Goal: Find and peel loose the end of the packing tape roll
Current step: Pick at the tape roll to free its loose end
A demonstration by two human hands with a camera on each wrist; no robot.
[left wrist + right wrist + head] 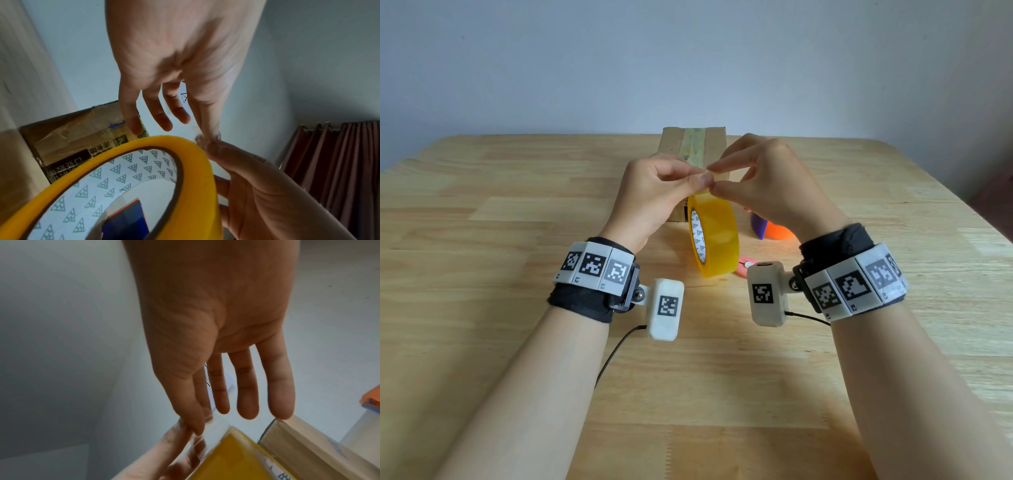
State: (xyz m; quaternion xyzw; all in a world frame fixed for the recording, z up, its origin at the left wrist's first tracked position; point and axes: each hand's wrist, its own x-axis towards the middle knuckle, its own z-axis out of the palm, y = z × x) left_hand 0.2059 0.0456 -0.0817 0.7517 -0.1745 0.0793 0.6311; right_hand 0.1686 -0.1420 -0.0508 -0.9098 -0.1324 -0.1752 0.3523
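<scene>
Above the wooden table [517,212], both hands meet — the left hand [654,195] and right hand [767,185] each pinch the peeled clear tape end [703,176] between thumb and forefinger. Below hangs the yellow tape roll [717,236], upright on edge, before a cardboard box [674,144].

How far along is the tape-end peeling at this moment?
Done: the end is found and lifted; a clear strip of tape rises from the yellow tape roll, which hangs above the table. In hand: the left hand and right hand both pinch that strip. Left: little, perhaps pulling more free.
</scene>
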